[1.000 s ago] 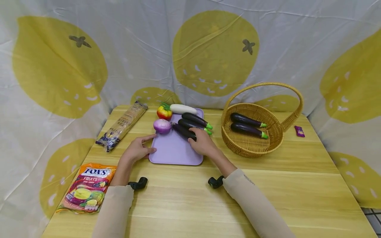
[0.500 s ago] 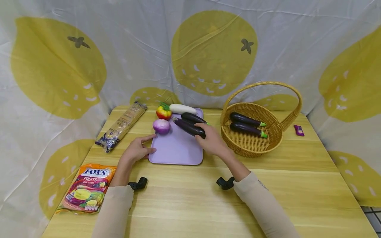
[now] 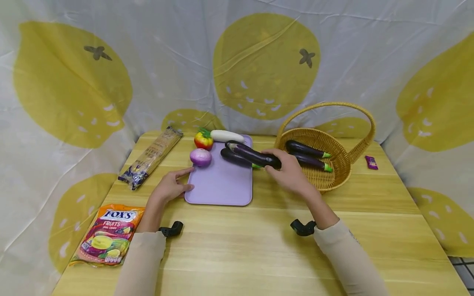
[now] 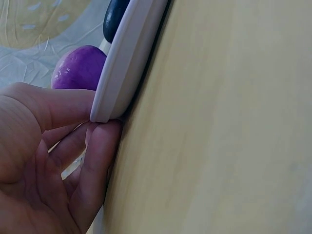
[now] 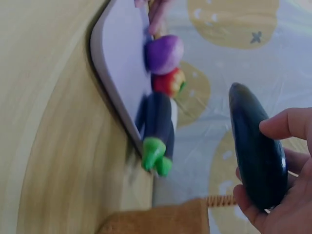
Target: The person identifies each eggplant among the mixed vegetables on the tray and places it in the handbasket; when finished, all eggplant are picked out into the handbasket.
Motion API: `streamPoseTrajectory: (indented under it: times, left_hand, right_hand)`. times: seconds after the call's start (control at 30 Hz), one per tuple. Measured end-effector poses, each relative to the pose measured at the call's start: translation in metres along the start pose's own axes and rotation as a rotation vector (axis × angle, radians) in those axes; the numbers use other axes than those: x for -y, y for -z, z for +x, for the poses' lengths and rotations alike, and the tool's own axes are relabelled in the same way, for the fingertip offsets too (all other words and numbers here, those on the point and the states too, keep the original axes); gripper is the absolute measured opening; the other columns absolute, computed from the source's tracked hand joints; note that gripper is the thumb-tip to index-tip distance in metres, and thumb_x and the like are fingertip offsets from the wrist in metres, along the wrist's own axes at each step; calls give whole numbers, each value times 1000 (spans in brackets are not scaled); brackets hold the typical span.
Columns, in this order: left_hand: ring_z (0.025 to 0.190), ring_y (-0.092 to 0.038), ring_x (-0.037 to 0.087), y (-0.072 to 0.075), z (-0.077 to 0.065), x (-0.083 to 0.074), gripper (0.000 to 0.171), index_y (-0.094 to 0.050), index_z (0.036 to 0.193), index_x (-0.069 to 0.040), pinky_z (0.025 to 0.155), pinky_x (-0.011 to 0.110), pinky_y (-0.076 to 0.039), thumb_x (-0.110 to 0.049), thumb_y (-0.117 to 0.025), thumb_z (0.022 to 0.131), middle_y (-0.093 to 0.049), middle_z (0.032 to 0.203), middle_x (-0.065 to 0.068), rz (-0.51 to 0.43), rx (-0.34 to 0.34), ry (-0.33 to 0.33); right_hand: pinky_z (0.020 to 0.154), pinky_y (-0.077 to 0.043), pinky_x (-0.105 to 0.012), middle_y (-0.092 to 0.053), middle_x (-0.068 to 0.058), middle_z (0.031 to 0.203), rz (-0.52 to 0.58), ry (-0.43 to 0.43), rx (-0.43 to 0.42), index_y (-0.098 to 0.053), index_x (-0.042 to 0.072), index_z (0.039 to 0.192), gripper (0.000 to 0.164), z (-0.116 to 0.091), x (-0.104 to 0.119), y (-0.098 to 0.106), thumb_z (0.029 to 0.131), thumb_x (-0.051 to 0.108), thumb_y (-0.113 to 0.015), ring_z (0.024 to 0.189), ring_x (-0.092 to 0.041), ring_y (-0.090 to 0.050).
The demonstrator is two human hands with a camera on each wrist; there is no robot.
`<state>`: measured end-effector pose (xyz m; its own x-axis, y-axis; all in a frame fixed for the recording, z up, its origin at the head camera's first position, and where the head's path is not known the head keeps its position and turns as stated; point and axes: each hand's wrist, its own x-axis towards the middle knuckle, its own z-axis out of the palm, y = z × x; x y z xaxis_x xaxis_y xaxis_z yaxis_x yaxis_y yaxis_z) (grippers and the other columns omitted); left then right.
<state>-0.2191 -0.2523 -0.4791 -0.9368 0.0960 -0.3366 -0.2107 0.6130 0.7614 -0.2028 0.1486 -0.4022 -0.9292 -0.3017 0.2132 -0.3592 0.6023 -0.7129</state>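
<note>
My right hand (image 3: 292,174) grips a dark purple eggplant (image 3: 253,154) in the air between the lilac tray (image 3: 218,190) and the wicker basket (image 3: 342,174). Its stem end is hidden in the palm; the bare end of this eggplant (image 5: 251,131) points up in the right wrist view. At the tray's left edge, my left hand (image 3: 170,187) holds the rim, thumb and fingers touching it beside a purple onion (image 3: 200,157). Under the held eggplant, another eggplant (image 3: 235,159) lies on the tray; the right wrist view shows two green caps there. Two eggplants (image 3: 307,148) lie in the basket.
A white radish (image 3: 227,136) and a red-yellow pepper (image 3: 203,140) sit at the tray's back. Left of it lie a long clear packet (image 3: 152,158) and a candy bag (image 3: 107,234). The basket's tall handle (image 3: 329,103) arches up; a small purple wrapper (image 3: 371,162) lies farther right.
My right hand has lifted one eggplant off the tray and carried it right, to the basket's near left side. The left hand has stayed at the tray's edge.
</note>
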Motion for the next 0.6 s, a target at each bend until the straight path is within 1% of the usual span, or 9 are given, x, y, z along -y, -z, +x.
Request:
streamPoseTrajectory:
  times: [0.13,0.27,0.3,0.37,0.4,0.43,0.5,0.53,0.6]
  left_hand:
    - [56,-55,16,0,-1,-2,67,-51,153,-28,55,29,-50,-15,-76,93,-51,62,0,-6,-7,-4]
    - [56,-55,15,-3,1,-4,67,-52,153,-28,55,28,-50,-15,-76,92,-51,61,-1,-38,5,-14]
    - [56,-55,15,-3,1,-4,67,-51,153,-28,55,28,-50,-15,-76,92,-51,61,-1,-39,10,-16]
    - [56,-55,15,-4,1,-3,67,-52,153,-28,56,28,-51,-15,-77,92,-51,63,-1,-40,11,-8]
    - [57,-55,15,-4,1,-2,67,-51,153,-29,57,29,-51,-15,-77,92,-51,64,0,-32,7,-3]
    - [57,-55,15,-3,1,-1,67,-51,153,-29,57,29,-51,-16,-77,92,-51,66,0,-25,2,2]
    - [58,-55,16,-2,0,1,68,-51,153,-29,57,29,-52,-16,-77,92,-51,67,1,-16,-7,8]
    - [58,-55,16,-1,0,1,68,-51,153,-29,57,29,-52,-15,-77,92,-51,68,2,-16,-9,11]
    - [59,-55,16,0,-1,1,68,-51,154,-28,57,29,-51,-15,-77,92,-51,68,2,-15,-5,5]
  right_hand:
    - [88,-45,-42,-63,-9,136,-19,-23,20,-60,19,143,44,-9,-8,20,98,19,-65,103,-28,-59]
    - [83,-45,-43,-61,-12,138,-31,-57,40,-57,22,144,44,-21,-21,42,101,22,-63,102,-29,-59]
    - [80,-45,-42,-60,-12,139,-31,-68,44,-57,23,145,44,-25,-26,47,101,23,-63,98,-29,-60]
    - [71,-46,-38,-61,-15,135,-22,-94,51,-56,25,144,44,-32,-34,55,101,23,-63,83,-27,-60]
    - [66,-46,-36,-61,-16,134,-11,-103,57,-56,25,144,44,-35,-37,59,101,22,-63,75,-25,-59]
    - [63,-45,-34,-62,-17,132,-6,-109,59,-56,26,144,44,-38,-40,62,101,22,-63,71,-23,-57]
    - [54,-43,-31,-62,-19,125,14,-121,62,-57,26,143,44,-43,-46,69,100,20,-64,58,-19,-51]
    - [52,-43,-30,-62,-19,122,18,-124,61,-57,25,142,44,-46,-49,72,100,19,-65,54,-17,-48]
    - [52,-42,-29,-60,-20,121,21,-125,55,-58,24,142,44,-52,-54,79,99,17,-65,55,-15,-49]
